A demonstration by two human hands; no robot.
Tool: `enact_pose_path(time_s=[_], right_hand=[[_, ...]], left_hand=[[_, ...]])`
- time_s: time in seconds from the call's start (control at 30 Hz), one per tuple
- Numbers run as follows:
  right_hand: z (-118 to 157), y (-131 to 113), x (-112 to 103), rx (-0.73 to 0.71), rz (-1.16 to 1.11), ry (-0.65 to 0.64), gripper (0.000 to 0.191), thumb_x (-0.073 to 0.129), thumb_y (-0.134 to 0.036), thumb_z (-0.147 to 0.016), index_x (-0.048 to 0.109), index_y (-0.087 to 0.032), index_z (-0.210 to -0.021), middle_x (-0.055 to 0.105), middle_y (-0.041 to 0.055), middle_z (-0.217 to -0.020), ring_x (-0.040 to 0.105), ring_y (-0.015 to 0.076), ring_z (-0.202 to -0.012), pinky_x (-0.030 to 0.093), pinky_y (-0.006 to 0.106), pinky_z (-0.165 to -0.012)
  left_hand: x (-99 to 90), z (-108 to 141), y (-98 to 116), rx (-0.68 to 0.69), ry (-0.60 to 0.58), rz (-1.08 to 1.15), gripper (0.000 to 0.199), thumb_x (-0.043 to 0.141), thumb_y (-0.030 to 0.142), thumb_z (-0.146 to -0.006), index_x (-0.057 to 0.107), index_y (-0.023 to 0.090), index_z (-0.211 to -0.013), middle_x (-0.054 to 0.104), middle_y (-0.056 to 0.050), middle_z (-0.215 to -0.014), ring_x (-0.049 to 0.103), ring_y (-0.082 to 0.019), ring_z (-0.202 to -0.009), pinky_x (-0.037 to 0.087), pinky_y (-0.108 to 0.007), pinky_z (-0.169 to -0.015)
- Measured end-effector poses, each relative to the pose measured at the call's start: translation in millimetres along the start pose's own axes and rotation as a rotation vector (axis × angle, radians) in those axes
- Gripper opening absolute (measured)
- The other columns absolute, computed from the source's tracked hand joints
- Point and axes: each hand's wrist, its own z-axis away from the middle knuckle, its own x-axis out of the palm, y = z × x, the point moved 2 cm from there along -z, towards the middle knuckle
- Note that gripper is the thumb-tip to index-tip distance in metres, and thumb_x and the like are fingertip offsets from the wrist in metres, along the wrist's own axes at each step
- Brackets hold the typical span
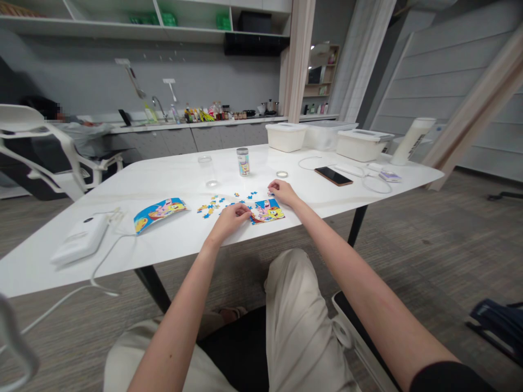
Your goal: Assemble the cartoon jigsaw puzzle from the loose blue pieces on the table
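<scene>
A partly assembled jigsaw puzzle (268, 210) with a yellow, pink and blue cartoon picture lies near the table's front edge. My left hand (232, 220) is at its left side, fingers curled together by its edge; what they hold, if anything, is hidden. My right hand (284, 193) is just above the puzzle's upper right corner, thumb and fingers pinched on a small puzzle piece (270, 193). Loose puzzle pieces (210, 207) are scattered to the left of and behind my left hand. A curved picture sheet (158, 214) with a matching cartoon lies further left.
Behind the pieces stand a clear jar (207, 172) and a cartoon-printed can (243, 162), with a round lid (281, 174) nearby. A phone (333, 176), cables and lidded boxes (286, 137) occupy the right. At left lies a white power bank (84, 238) with cable. A person sits far left.
</scene>
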Motion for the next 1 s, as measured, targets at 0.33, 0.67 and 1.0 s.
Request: enact_pose_path(time_s=[0.33, 0.67, 1.0], right_hand=[[1.5, -1.5, -0.3, 0.008, -0.005, -0.014, 0.011, 0.056, -0.008, -0.076, 0.063, -0.016, -0.079, 0.066, 0.0001, -0.072, 0.06, 0.0124, -0.068, 0.047, 0.026, -0.07], [1.5, -0.3, -1.4, 0.007, -0.001, -0.016, 0.009, 0.058, -0.01, -0.075, 0.063, -0.017, -0.077, 0.064, -0.0013, -0.07, 0.059, 0.0121, -0.067, 0.046, 0.025, -0.07], [4.3, -3.5, -2.7, 0.01, -0.111, -0.019, 0.003, 0.062, -0.016, -0.074, 0.063, -0.017, -0.077, 0.068, 0.0008, -0.071, 0.063, 0.0133, -0.068, 0.048, 0.027, -0.07]], left_hand=[[1.7, -1.4, -0.4, 0.029, 0.012, -0.075, 0.01, 0.059, 0.03, -0.079, 0.062, 0.021, -0.074, 0.067, -0.002, -0.075, 0.058, -0.019, -0.071, 0.044, -0.03, -0.069], [2.6, 4.3, 5.1, 0.148, 0.041, -0.297, 0.011, 0.052, 0.022, -0.087, 0.062, 0.017, -0.087, 0.064, -0.004, -0.085, 0.059, -0.017, -0.077, 0.047, -0.031, -0.075], [7.9, 29.2, 17.5, 0.407, 0.015, -0.662, 0.02, 0.045, 0.016, -0.093, 0.065, 0.015, -0.09, 0.066, -0.009, -0.098, 0.06, -0.023, -0.097, 0.048, -0.037, -0.088]])
